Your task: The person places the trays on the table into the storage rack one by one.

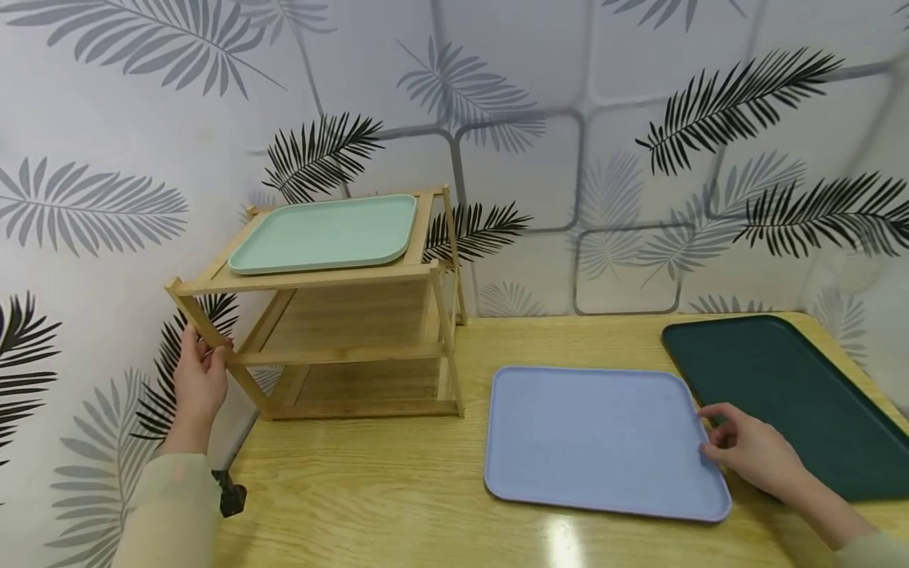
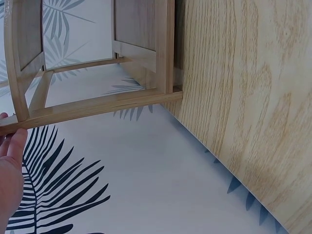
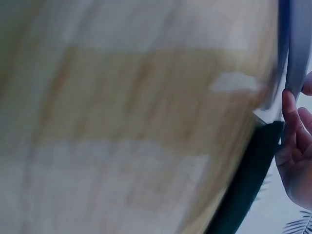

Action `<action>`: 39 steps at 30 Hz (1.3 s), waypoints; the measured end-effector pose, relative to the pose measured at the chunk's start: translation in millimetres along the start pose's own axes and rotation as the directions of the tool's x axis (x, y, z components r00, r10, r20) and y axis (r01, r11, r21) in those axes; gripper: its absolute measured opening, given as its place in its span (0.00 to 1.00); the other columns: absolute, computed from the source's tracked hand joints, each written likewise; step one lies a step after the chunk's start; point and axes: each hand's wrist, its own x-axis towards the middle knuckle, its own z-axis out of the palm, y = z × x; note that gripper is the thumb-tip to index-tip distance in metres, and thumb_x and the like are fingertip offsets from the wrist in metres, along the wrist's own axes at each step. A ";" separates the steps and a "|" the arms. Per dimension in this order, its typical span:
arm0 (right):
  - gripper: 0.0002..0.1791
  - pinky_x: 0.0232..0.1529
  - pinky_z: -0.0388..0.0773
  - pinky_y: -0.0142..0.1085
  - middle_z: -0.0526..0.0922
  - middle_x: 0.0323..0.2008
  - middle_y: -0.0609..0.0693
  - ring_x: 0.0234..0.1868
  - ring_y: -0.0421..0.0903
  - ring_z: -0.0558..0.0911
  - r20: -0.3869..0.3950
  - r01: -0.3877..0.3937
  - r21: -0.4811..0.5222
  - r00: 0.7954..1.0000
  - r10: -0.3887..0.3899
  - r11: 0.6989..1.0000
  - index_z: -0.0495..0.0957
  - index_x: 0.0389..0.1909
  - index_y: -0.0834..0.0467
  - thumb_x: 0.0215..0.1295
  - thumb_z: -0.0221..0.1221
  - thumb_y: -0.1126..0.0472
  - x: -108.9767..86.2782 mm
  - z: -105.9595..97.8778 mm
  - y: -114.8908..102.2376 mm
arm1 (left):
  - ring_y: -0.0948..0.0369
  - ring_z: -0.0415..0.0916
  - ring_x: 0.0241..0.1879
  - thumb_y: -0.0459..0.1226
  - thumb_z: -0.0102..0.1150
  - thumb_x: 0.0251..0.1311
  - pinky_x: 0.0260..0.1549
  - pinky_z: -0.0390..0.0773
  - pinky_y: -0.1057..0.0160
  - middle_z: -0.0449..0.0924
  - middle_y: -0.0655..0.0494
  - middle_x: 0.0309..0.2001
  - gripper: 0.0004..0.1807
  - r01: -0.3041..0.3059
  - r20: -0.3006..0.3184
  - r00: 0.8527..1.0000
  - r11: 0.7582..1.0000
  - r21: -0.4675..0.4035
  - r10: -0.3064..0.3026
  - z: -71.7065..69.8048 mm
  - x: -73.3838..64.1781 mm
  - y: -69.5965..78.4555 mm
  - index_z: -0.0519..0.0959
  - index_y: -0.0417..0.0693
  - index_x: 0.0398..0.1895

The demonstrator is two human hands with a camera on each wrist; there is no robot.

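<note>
Both hands grip: the left hand (image 1: 201,380) a wooden rack (image 1: 341,355), the right hand (image 1: 756,451) a lavender tray (image 1: 592,442).

No lettering or numbers can be read.

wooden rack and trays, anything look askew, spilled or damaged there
Nothing looks spilled or damaged. The dark green tray sits askew, angled rather than square to the periwinkle tray. The three-tier wooden rack appears to lean, though lens distortion may explain that.
</note>
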 end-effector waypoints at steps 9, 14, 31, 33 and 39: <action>0.26 0.20 0.80 0.37 0.81 0.31 0.53 0.23 0.45 0.79 0.031 -0.050 0.209 0.999 0.044 0.977 0.64 0.59 0.70 0.61 0.61 0.69 -2.4 -3.1 -0.7 | 0.43 0.72 0.58 0.30 0.40 0.74 0.56 0.73 0.49 0.73 0.37 0.60 0.29 -0.002 0.006 1.000 1.000 0.001 0.002 -0.6 0.2 -0.2 0.50 0.53 0.75; 0.28 0.26 0.83 0.39 0.80 0.44 0.70 0.34 0.47 0.82 0.083 -0.082 0.329 0.995 0.058 0.941 0.61 0.63 0.72 0.65 0.58 0.69 -1.9 -4.4 3.0 | 0.43 0.72 0.58 0.30 0.40 0.74 0.56 0.73 0.48 0.73 0.36 0.59 0.29 -0.003 0.003 1.000 1.000 -0.007 0.004 0.4 0.3 0.2 0.51 0.52 0.75; 0.24 0.39 0.84 0.46 0.73 0.51 0.32 0.45 0.44 0.82 0.296 -0.166 0.802 0.945 -0.140 0.573 0.69 0.59 0.29 0.77 0.46 0.64 -19.3 -9.2 25.4 | 0.43 0.71 0.59 0.31 0.39 0.74 0.56 0.73 0.47 0.73 0.37 0.60 0.29 0.021 0.017 1.000 1.000 -0.004 -0.021 0.9 -1.4 -1.1 0.50 0.52 0.75; 0.26 0.38 0.84 0.44 0.76 0.51 0.33 0.43 0.44 0.82 0.309 -0.174 0.830 0.934 -0.177 0.530 0.70 0.59 0.29 0.78 0.44 0.65 -25.1 -10.4 23.2 | 0.43 0.71 0.59 0.31 0.39 0.74 0.56 0.73 0.47 0.73 0.37 0.60 0.29 0.018 0.017 1.000 1.000 -0.002 -0.018 0.8 -1.6 -1.4 0.50 0.52 0.75; 0.28 0.35 0.83 0.37 0.78 0.52 0.37 0.41 0.43 0.82 0.310 -0.181 0.902 0.903 -0.296 0.391 0.69 0.62 0.33 0.78 0.37 0.69 -40.8 -6.3 5.3 | 0.44 0.73 0.57 0.30 0.40 0.73 0.56 0.74 0.48 0.74 0.38 0.59 0.30 -0.008 0.002 1.000 1.000 -0.004 0.008 -0.3 -1.5 0.9 0.51 0.53 0.75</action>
